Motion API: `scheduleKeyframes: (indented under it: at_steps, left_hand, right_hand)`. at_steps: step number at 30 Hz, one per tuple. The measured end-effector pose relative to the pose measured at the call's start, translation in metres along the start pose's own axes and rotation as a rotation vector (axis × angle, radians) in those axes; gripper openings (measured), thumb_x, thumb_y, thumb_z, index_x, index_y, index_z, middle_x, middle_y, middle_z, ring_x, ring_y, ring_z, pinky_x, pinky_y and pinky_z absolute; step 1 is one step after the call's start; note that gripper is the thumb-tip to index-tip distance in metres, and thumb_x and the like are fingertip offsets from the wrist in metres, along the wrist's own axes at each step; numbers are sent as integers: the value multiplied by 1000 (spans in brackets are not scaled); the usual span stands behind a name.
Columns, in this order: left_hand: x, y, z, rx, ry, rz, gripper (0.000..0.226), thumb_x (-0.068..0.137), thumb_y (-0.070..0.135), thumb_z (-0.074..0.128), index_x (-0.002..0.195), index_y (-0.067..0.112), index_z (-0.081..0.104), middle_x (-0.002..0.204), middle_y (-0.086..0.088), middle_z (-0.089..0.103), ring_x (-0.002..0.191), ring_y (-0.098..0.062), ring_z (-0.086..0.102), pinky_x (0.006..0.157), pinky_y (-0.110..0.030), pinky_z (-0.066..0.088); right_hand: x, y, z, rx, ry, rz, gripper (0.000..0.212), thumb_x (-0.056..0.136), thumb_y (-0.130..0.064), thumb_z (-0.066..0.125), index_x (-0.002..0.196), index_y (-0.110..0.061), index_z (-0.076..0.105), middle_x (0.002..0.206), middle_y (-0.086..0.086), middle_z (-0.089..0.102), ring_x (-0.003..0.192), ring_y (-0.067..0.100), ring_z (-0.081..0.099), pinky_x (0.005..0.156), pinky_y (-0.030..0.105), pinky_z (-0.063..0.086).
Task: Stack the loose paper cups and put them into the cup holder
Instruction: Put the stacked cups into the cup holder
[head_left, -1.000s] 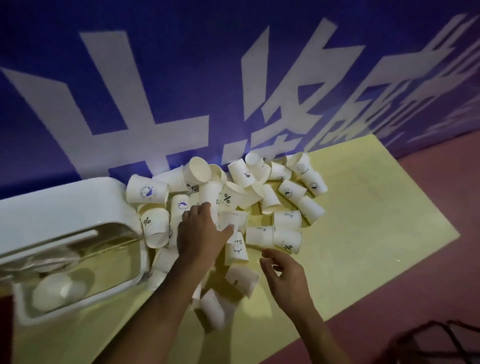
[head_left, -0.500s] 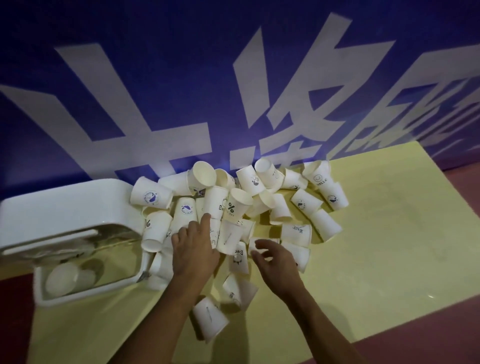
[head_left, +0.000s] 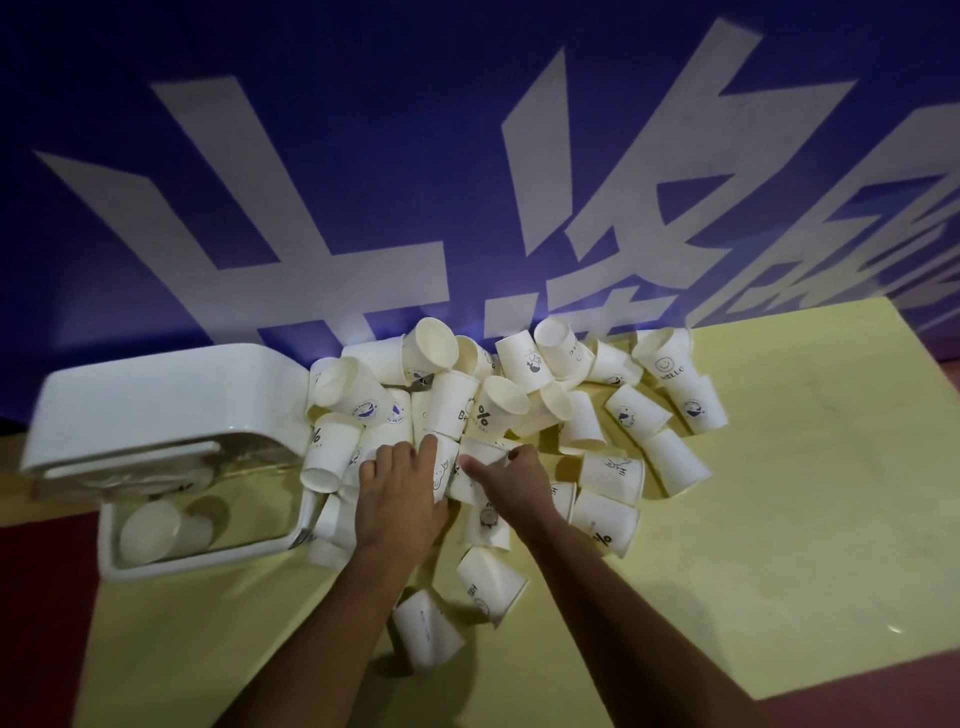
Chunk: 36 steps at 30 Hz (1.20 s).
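Observation:
Several loose white paper cups (head_left: 498, 410) lie heaped on a yellow table (head_left: 779, 519) against a blue wall. My left hand (head_left: 400, 493) lies over the heap's near side, its fingers curled round a cup with a line drawing (head_left: 442, 470). My right hand (head_left: 511, 480) is just beside it and pinches the cup (head_left: 480, 457) between thumb and fingers. The white cup holder (head_left: 156, 415) sits at the left with its lid up, and a few cups (head_left: 150, 530) lie inside its tray. Two cups (head_left: 426, 631) lie nearer me, between my forearms.
The blue wall with large white characters (head_left: 363, 208) rises right behind the heap. Bare yellow tabletop stretches to the right and front. The table's right and front edges drop to a dark red floor (head_left: 909, 675).
My right hand has moved up and left into the heap and closed on a cup beside my left hand. My left hand has stayed over the same cups. The camera has shifted slightly.

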<state>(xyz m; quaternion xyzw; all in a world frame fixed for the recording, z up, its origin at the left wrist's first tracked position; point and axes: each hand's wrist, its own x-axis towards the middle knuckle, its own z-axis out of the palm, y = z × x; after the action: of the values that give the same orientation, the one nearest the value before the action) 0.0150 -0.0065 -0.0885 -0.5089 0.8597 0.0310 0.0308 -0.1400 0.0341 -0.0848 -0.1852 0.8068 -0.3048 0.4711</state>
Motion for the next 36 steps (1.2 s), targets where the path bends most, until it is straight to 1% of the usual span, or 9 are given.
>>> scheduleKeyframes:
  at_steps: [5,13,16,20,22,25,28,32,36]
  left_hand:
    - [-2,2,-4,-84,22,0,86,57,39,91,127,19,45,98,-9,63,89,-29,56,80,-44,46]
    - [-2,0,-13,-376,-62,-40,102,69,29,85,152,28,26,132,-3,48,121,-26,48,100,-44,40]
    - [-3,-1,-22,-467,-107,-61,103,70,33,83,155,29,25,139,-1,41,129,-25,41,107,-44,34]
    - [-9,-11,-42,-680,-95,-136,94,70,34,84,148,31,31,135,0,52,128,-26,45,112,-47,32]
    - [-17,-24,-53,-816,-72,-185,93,69,39,87,145,37,33,132,2,56,121,-25,53,106,-49,45]
    - [-36,-53,-70,-1087,-28,-307,91,72,34,92,138,49,32,129,7,58,107,-18,64,78,-40,61]
    - [-59,-93,-85,-1427,34,-442,90,72,14,93,138,47,40,131,8,56,105,-17,67,71,-32,62]
    - [-87,-145,-90,-1633,149,-575,68,77,-2,84,130,28,55,119,-2,68,89,-4,72,67,-19,57]
    - [-118,-202,-80,-1659,135,-646,64,65,19,96,116,23,57,111,-2,68,92,-11,69,67,-18,54]
  right_hand:
    - [7,2,8,32,43,24,76,74,-50,86,127,-11,49,116,1,65,101,19,63,79,34,52]
    - [-5,18,-4,254,4,-49,77,59,-61,87,121,-21,60,111,-5,75,96,13,74,85,42,63]
    - [-20,14,-10,301,-11,-76,62,74,-44,88,121,-21,56,112,-4,73,98,12,72,78,30,61]
    - [-41,6,-12,326,-27,-154,58,79,-38,87,126,-24,55,114,-7,72,100,8,72,67,17,57]
    - [-51,0,-9,327,-32,-185,62,79,-39,87,130,-25,55,117,-7,72,99,6,72,70,21,59]
    - [-74,-12,-2,348,-36,-214,62,80,-37,86,131,-26,54,117,-6,73,98,7,73,70,22,59]
    - [-105,-28,17,380,-59,-231,54,83,-33,84,128,-26,54,109,-4,76,91,7,75,64,18,56]
    - [-143,-42,64,395,-143,-278,52,84,-27,81,129,-22,57,104,0,78,84,4,74,63,17,53]
    - [-174,-48,126,351,-241,-312,55,81,-39,80,129,-26,57,107,4,76,78,3,69,60,18,51]
